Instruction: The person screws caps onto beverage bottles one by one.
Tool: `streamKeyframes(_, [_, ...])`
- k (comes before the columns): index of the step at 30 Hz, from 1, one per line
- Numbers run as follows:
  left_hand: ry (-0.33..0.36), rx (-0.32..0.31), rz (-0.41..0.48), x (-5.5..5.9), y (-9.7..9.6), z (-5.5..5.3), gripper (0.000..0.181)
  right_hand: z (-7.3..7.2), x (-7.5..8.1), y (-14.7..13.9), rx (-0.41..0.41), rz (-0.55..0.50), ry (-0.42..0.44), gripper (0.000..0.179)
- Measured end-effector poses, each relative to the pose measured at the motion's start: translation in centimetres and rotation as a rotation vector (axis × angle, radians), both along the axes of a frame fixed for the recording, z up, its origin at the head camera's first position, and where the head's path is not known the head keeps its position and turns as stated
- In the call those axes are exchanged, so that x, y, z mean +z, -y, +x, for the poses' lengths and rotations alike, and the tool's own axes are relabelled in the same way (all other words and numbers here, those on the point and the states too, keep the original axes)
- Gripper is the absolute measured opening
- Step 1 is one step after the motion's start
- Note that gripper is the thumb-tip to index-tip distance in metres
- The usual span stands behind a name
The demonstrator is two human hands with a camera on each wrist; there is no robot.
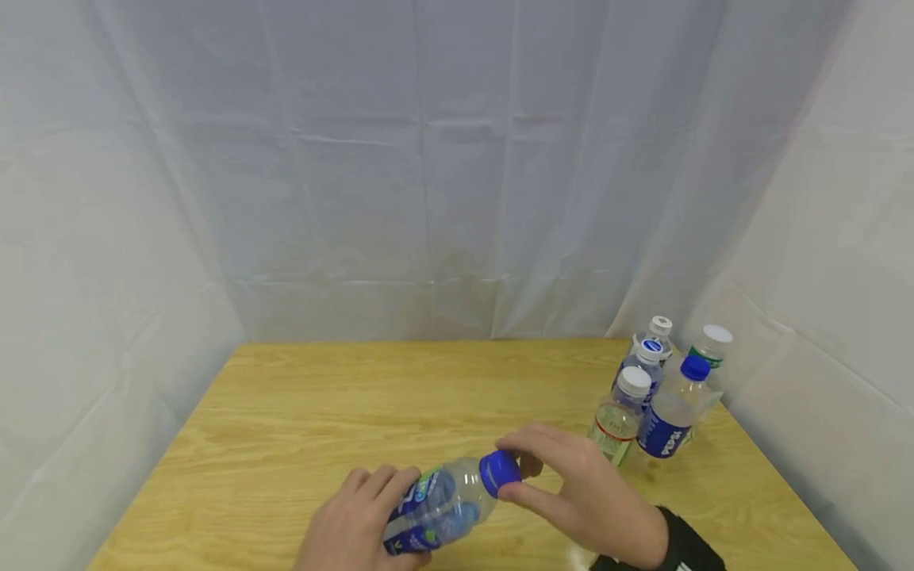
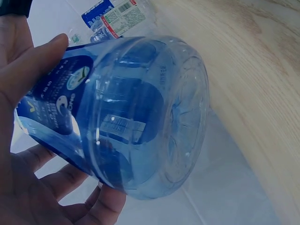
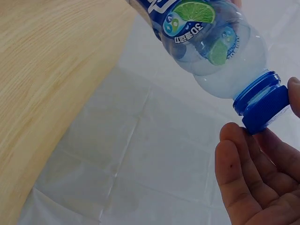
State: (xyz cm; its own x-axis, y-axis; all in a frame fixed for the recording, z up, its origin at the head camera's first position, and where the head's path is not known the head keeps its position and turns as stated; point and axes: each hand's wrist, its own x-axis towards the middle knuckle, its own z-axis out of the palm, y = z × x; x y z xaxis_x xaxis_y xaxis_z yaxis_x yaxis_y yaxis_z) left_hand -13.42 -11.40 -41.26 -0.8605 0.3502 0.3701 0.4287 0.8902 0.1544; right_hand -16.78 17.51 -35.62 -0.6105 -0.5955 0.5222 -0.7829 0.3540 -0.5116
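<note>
A clear plastic bottle (image 1: pixel 462 489) with a blue label lies tilted in my left hand (image 1: pixel 357 515), its base toward the lower left and its neck toward the right. My left fingers and thumb wrap around the label, as the left wrist view shows past the bottle's base (image 2: pixel 180 122). At the neck, my right hand (image 1: pixel 581 484) pinches the blue cap (image 1: pixel 500 473) between thumb and fingers. In the right wrist view the cap (image 3: pixel 267 108) sits slightly askew, with a gap between it and the blue ring (image 3: pixel 255 91) on the neck. Lime pictures show on the label.
Several bottles stand grouped at the right of the wooden table (image 1: pixel 371 396). Among them are a Pepsi bottle (image 1: pixel 664 420) with a blue cap and a white-capped bottle (image 1: pixel 616 428) close behind my right hand. Pale sheeting (image 1: pixel 457 198) hangs around the back and sides.
</note>
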Motion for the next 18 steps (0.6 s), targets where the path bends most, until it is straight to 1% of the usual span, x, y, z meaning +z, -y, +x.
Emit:
streamKeyframes(1, [-0.008,-0.004,0.003,-0.05,0.02,-0.02,0.085,0.01,0.02,0.00,0.000,0.010,0.012,0.037])
streamKeyframes(3, [-0.025,-0.014,0.007,-0.17,0.11,-0.08,0.085,-0.06,0.01,0.01,0.031,0.021,0.007,0.036])
streamKeyframes(8, [-0.035,-0.023,0.019,-0.19,0.13,-0.10,0.086,-0.28,-0.04,-0.18,0.115,0.029,-0.016,0.040])
streamKeyframes(9, [-0.036,-0.023,0.023,-0.17,0.12,-0.11,0.086,-0.31,-0.05,-0.24,0.121,0.032,-0.017,0.040])
streamKeyframes(11, [-0.033,-0.021,0.029,-0.12,0.06,-0.11,0.086,-0.38,-0.07,-0.33,0.135,0.040,-0.030,0.042])
streamKeyframes(16, [0.015,-0.020,0.056,-0.02,-0.11,-0.03,0.085,-0.54,-0.11,-0.48,0.155,0.062,-0.064,0.045])
streamKeyframes(18, [0.019,-0.024,0.068,-0.11,-0.16,0.00,0.084,-0.58,-0.14,-0.51,0.154,0.064,-0.065,0.045])
